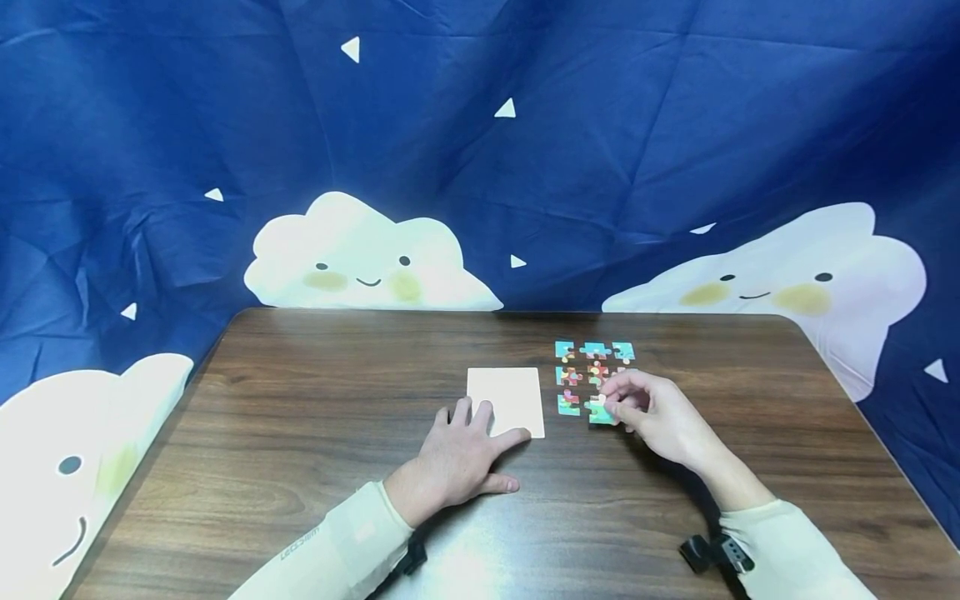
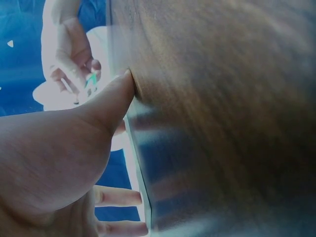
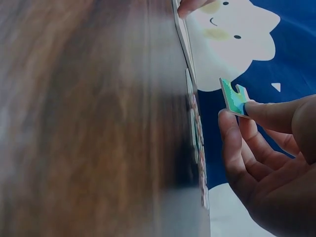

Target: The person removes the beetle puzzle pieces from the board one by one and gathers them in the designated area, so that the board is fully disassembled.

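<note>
My right hand pinches a green and blue jigsaw piece between thumb and fingertips. In the right wrist view this piece is tilted up, clear of the tabletop, with a rounded notch in one side. Below and beyond the right hand, several loose jigsaw pieces lie in rows, blue at the back and red in the middle; the hand hides part of the right side. My left hand is spread out flat, its fingertips resting on the near part of a pale square board.
The brown wooden table extends to both sides of the hands. Behind it hangs a blue cloth printed with white smiling clouds. The board stands left of the jigsaw pieces, a narrow gap between them.
</note>
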A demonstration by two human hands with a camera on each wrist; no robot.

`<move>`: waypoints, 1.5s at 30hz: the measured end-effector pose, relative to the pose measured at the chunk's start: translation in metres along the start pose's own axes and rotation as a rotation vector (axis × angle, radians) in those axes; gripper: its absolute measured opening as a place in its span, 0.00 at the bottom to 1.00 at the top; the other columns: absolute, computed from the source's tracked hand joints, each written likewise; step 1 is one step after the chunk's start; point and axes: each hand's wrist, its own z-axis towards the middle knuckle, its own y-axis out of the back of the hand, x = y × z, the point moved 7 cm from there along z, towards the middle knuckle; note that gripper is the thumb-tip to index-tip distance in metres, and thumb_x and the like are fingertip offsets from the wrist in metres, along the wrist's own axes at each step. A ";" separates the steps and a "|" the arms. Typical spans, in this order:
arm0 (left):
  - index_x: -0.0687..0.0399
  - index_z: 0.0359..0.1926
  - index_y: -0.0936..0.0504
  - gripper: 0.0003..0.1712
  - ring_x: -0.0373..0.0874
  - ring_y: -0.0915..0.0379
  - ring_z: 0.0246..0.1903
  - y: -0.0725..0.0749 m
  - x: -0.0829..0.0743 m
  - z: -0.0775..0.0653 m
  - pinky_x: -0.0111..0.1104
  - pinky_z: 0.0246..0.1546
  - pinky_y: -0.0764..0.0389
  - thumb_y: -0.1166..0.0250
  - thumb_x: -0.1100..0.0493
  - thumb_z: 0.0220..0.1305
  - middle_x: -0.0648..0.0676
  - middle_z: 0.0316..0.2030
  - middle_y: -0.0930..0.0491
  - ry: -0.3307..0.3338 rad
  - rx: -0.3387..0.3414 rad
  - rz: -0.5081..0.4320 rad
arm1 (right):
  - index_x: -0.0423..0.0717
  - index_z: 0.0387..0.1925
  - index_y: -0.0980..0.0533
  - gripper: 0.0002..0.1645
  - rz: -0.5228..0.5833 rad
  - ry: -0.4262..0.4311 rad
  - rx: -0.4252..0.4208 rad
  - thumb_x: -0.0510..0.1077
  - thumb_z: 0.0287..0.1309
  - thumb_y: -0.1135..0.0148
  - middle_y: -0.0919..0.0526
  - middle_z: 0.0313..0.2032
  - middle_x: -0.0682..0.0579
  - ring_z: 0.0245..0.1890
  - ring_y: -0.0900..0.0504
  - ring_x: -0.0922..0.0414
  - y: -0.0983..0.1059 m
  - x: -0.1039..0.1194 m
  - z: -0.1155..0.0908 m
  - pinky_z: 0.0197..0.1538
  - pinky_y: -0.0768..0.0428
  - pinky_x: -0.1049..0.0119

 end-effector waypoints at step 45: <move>0.16 0.74 0.32 0.40 0.55 0.30 0.54 -0.001 0.001 -0.001 0.47 0.47 0.23 0.40 0.19 0.64 0.55 0.55 0.26 0.004 0.013 -0.008 | 0.38 0.47 0.16 0.07 -0.241 -0.085 -0.056 0.35 0.70 0.33 0.15 0.37 0.48 0.36 0.24 0.56 0.030 -0.041 0.007 0.37 0.28 0.68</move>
